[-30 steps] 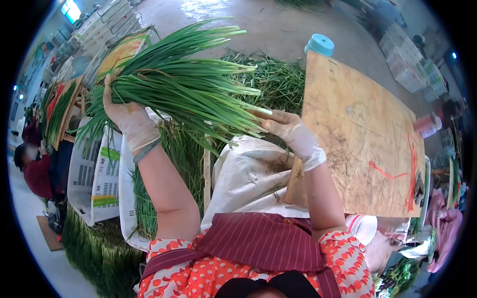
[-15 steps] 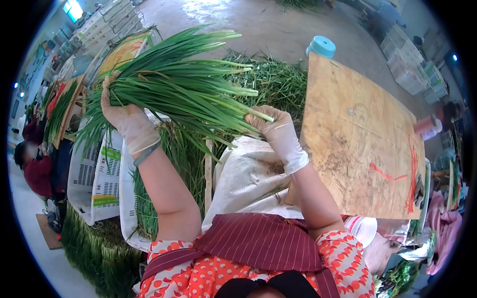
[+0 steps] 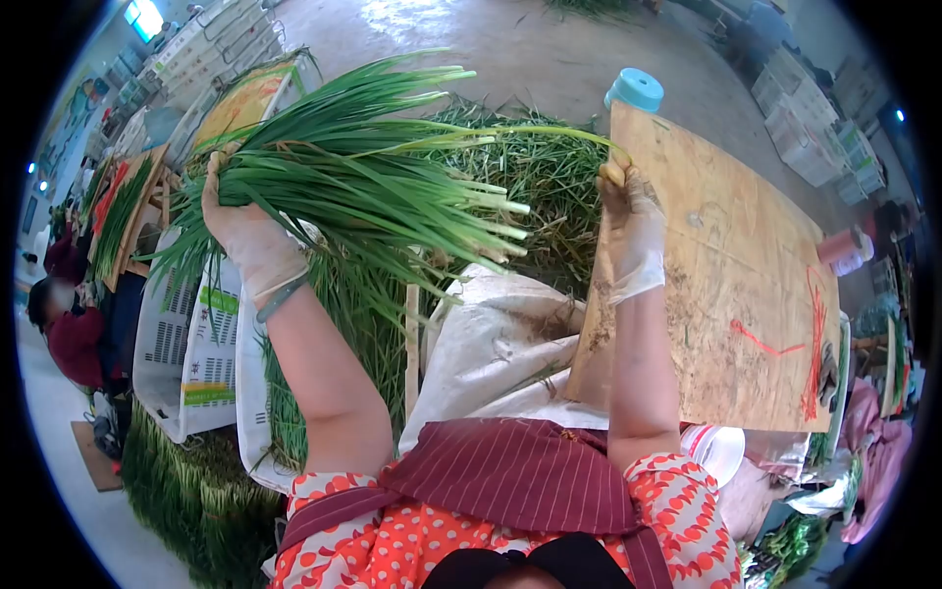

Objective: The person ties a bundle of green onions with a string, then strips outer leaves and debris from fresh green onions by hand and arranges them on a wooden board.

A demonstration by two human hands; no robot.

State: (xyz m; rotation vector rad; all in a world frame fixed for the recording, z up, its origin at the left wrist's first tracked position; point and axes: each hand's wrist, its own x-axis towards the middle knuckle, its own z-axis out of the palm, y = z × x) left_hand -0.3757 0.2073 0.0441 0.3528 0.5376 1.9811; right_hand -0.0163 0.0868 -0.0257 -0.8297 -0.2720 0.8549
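Note:
My left hand [image 3: 245,221], in a pale glove, is closed around a large bunch of garlic chives [image 3: 363,182]. The bunch's white stem ends fan out toward the right. My right hand [image 3: 630,211], also gloved, is closed by the left edge of the wooden board [image 3: 716,255]. Its fingers pinch the end of a single yellowish chive stalk [image 3: 535,130], which stretches left into the bunch. Under the bunch, more chives [image 3: 343,334] lie in a white crate [image 3: 253,393]. A white sack [image 3: 500,334] is spread in front of me.
Loose green trimmings [image 3: 549,172] are heaped beyond the bunch. A blue round container [image 3: 638,88] stands behind the board, and red ties [image 3: 812,344] lie on its right side. Bundled chives [image 3: 201,501] stand at lower left. Another person [image 3: 74,339] is at far left.
My right hand has moved right and up, away from the bunch's stem ends to the board's edge, drawing one yellowish stalk out. The left hand stays nearly in place with the bunch.

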